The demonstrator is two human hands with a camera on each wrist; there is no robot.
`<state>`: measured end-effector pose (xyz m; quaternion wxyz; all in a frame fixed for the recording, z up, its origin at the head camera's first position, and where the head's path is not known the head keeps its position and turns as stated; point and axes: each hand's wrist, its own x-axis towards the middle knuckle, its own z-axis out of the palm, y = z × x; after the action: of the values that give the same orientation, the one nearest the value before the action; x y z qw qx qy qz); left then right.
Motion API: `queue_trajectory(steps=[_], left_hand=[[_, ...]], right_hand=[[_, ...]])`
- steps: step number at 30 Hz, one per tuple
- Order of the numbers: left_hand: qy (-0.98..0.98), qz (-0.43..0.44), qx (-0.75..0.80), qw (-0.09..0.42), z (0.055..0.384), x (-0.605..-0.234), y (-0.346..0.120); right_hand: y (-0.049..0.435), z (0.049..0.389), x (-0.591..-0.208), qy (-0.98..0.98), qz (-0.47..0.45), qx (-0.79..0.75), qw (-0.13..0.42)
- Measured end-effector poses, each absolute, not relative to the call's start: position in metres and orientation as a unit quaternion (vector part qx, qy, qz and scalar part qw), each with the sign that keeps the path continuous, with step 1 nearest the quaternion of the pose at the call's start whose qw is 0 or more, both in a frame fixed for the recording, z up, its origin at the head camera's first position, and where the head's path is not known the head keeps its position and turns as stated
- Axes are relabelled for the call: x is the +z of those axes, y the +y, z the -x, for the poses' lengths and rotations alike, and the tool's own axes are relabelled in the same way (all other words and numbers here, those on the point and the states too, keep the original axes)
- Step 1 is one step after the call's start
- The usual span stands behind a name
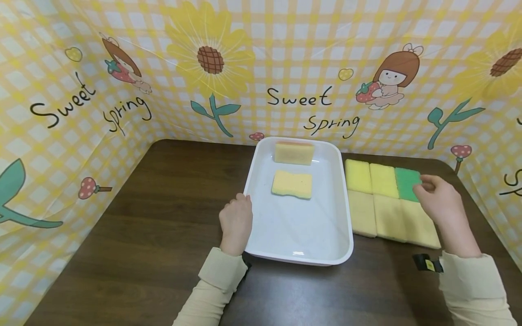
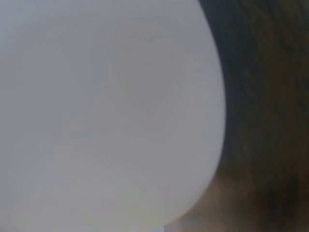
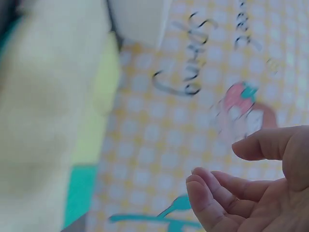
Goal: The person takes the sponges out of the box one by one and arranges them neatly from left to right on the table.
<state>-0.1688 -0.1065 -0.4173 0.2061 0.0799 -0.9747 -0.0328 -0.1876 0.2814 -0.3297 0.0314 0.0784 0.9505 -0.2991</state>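
A white rectangular tray (image 1: 346,222) stands on the dark table, and my left hand (image 1: 236,222) grips its left rim with curled fingers. The tray's pale surface (image 2: 106,111) fills most of the left wrist view. Inside it, one yellow sponge (image 1: 293,154) stands on edge at the far end, and another sponge (image 1: 291,184) lies flat, yellow side up. To the right, my right hand (image 1: 444,203) hovers by the green-topped sponge (image 1: 405,181), overlapping its right edge. Thumb and fingers (image 3: 205,198) are parted with nothing between them in the right wrist view.
Several yellow sponges (image 1: 389,215) lie side by side in two rows, close along the tray's right side. The brown wooden table (image 1: 163,203) ends against a checkered cloth backdrop (image 1: 285,59) at the back and both sides.
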Motion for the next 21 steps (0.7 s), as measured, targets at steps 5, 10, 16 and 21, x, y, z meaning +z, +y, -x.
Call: queue_trajectory(steps=[5,10,16,21], left_hand=[[-0.974,-0.080,-0.032,0.210,0.169,-0.419,-0.106],[-0.973,-0.081,-0.025,0.213,0.169,-0.419,-0.106],[-0.971,-0.078,-0.016,0.226,0.169,-0.419,-0.106],[-0.969,-0.075,-0.014,0.237,0.168,-0.419,-0.105]], right_hand=[[0.255,0.195,-0.313,0.950,-0.048,-0.308,0.021],[0.226,0.199,-0.300,0.949,-0.017,-0.316,0.017],[0.191,0.201,-0.298,0.953,0.015,-0.302,0.016],[0.165,0.204,-0.300,0.956,0.030,-0.292,0.021]])
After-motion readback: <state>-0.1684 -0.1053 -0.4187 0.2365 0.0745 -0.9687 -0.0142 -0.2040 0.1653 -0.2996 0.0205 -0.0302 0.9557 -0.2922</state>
